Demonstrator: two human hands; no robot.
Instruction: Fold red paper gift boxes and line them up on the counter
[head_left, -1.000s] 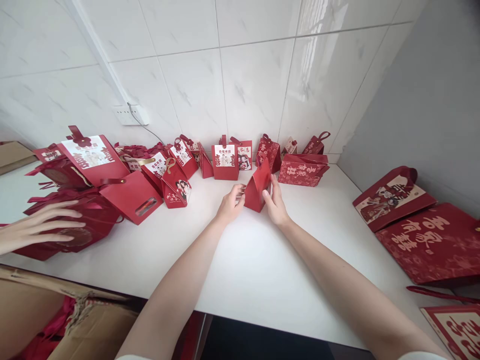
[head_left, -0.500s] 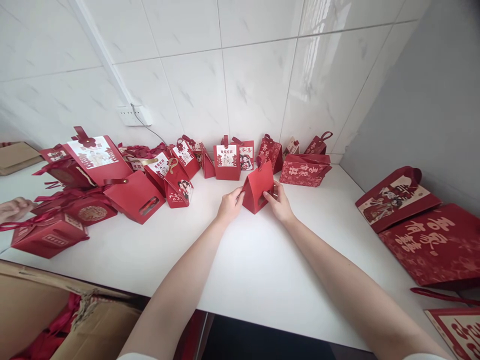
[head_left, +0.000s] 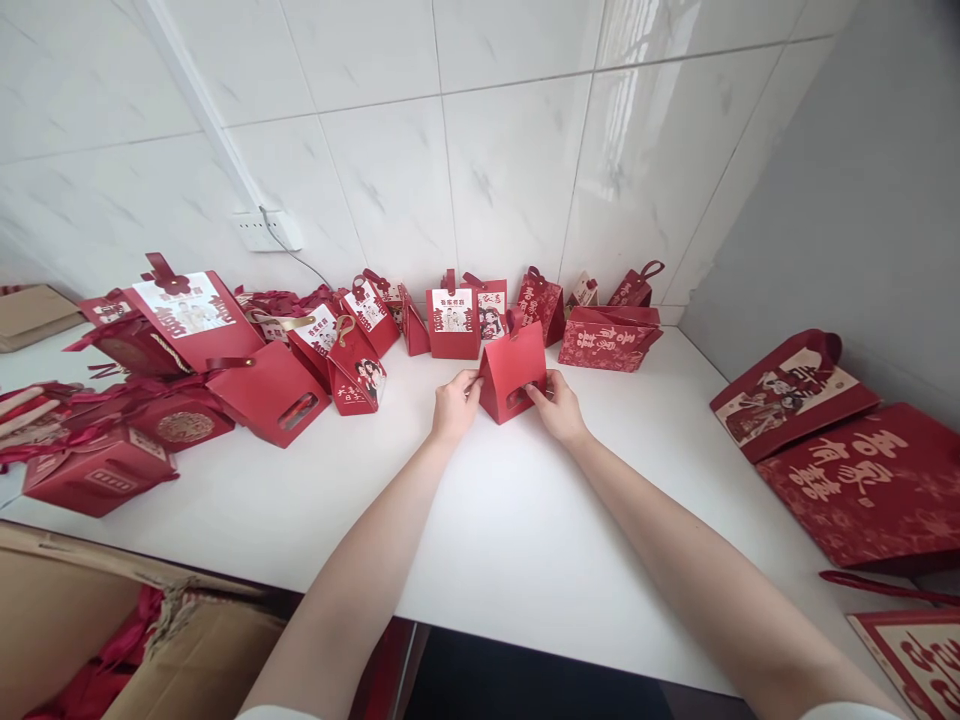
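A small red gift box (head_left: 511, 362) with a sloping front, a cut-out window and a loop at its top stands upright on the white table. My left hand (head_left: 456, 405) grips its left side, the fingers partly hidden behind it. On the other side, my right hand (head_left: 561, 405) holds the right edge, with the thumb at the window. Just behind stands a red box with a white printed card (head_left: 453, 322). A red box lettered in pale characters (head_left: 609, 340) lies to the right of it.
Several red gift boxes crowd the left, including a plain one with a window (head_left: 268, 392) and a ribboned one (head_left: 101, 470). Larger red boxes (head_left: 862, 485) stand at the right. Another person's hand (head_left: 34, 415) is at the far left. Open cardboard cartons (head_left: 202, 655) sit below the table edge.
The red gift box between my hands has turned slightly, its front now facing me more, and shifted a little left. At far left, the other person's hand has moved in with something red.
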